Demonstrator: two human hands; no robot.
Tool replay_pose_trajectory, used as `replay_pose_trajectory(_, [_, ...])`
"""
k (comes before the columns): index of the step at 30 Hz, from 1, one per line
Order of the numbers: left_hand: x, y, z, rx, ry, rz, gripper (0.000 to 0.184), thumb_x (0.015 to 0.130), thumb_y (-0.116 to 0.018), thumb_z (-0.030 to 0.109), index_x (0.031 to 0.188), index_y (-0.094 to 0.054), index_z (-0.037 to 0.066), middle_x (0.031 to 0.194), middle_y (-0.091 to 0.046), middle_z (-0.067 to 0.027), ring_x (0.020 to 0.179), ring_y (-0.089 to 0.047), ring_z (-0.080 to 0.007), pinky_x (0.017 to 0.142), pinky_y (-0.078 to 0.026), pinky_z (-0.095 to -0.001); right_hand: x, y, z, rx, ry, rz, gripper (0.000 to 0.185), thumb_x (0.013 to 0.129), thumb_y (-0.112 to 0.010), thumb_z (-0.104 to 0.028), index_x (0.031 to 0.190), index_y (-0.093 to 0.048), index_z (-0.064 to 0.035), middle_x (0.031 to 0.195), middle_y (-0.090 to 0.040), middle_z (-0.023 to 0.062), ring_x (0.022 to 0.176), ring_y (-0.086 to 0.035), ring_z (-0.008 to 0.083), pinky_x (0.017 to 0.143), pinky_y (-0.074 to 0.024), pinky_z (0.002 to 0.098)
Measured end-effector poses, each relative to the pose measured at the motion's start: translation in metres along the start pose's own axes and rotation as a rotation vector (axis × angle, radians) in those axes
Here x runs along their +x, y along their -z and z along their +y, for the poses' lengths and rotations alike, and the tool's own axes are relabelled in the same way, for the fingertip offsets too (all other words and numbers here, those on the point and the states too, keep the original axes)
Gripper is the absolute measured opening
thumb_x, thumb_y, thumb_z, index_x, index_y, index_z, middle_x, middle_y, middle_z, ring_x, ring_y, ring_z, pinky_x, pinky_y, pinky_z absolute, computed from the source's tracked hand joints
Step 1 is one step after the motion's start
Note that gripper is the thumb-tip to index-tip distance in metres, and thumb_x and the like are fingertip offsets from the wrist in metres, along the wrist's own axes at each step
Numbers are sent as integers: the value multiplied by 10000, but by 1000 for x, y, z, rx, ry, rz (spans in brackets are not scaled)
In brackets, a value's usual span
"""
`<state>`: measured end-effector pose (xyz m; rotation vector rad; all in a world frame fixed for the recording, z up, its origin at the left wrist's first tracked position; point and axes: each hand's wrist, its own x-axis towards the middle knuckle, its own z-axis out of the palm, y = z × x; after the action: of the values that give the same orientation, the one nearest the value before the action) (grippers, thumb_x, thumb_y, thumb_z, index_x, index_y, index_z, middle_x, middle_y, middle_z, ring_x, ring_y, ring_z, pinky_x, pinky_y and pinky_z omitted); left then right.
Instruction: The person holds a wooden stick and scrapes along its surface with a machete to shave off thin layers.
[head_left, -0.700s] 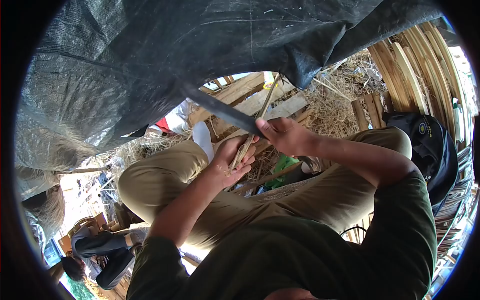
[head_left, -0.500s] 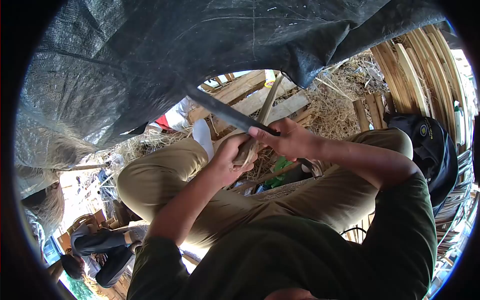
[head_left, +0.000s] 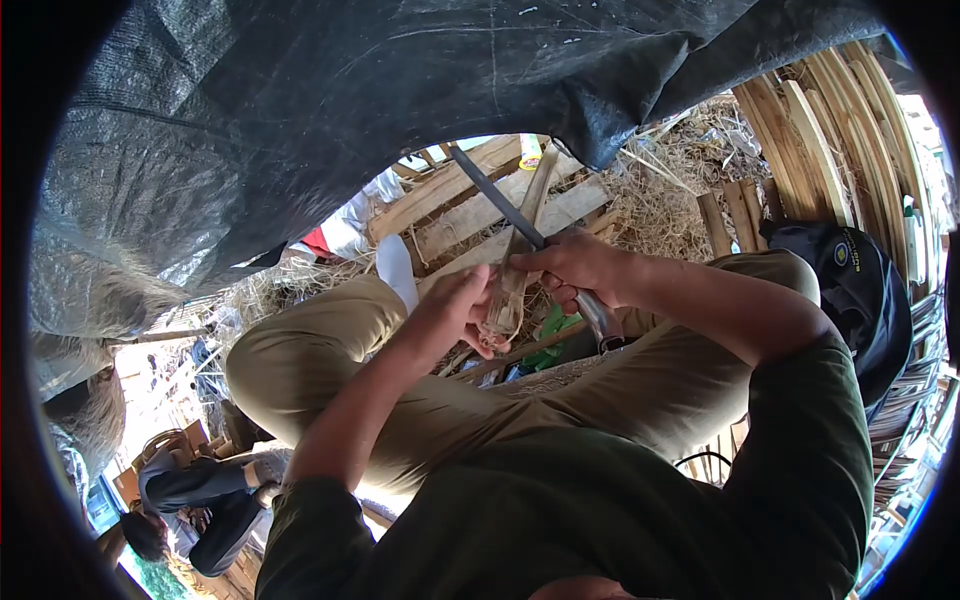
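My right hand is closed around a machete. Its long dark blade slants away to the upper left, and the butt of the handle shows below my fist. Under the blade, crossing it, lies a split piece of bamboo or wood whose far end points up and away from me. My left hand has its thumb and curled fingers loosely about the near end of this piece. Part of the piece is hidden behind the blade and my right hand's fingers.
A dark tarp hangs low in front. Long planks and a black bag are at the right. Straw and boards cover the ground ahead. Another person sits at the lower left.
The blade has swung to a steeper angle, and its handle end shows more below my right hand. My left hand's grip on the piece has loosened, with its fingers less wrapped.
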<state>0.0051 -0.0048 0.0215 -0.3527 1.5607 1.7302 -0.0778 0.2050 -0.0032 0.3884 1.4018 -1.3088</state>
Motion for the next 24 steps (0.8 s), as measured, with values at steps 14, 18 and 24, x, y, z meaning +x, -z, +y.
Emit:
replay_pose_trajectory(14, [-28, -20, 19, 883, -944, 303, 120, 770, -764, 77, 877, -719, 47, 888, -670, -74, 967, -635, -242, 865, -473, -367, 1, 0, -5, 17, 7, 65, 240, 885, -724, -239, 819, -565, -72, 585, -452, -16, 426, -410, 99, 409, -384, 291])
replay_pose_trajectory(18, [-30, -17, 25, 846, -934, 350, 62, 799, -738, 41, 856, -717, 30, 816, -678, -93, 854, -656, -220, 765, -508, -324, 3, 2, -4, -15, 22, 58, 249, 887, -723, -246, 821, -564, -67, 580, -455, -13, 421, -407, 101, 406, -388, 298])
replay_pose_trajectory(24, [-25, 4, 38, 758, -786, 500, 264, 834, -741, 139, 1058, -657, 26, 949, -694, -106, 960, -664, -216, 813, -506, -329, 6, 5, -3, 6, 3, 85, 253, 899, -704, -226, 794, -548, -56, 574, -451, -9, 421, -398, 111, 415, -400, 317])
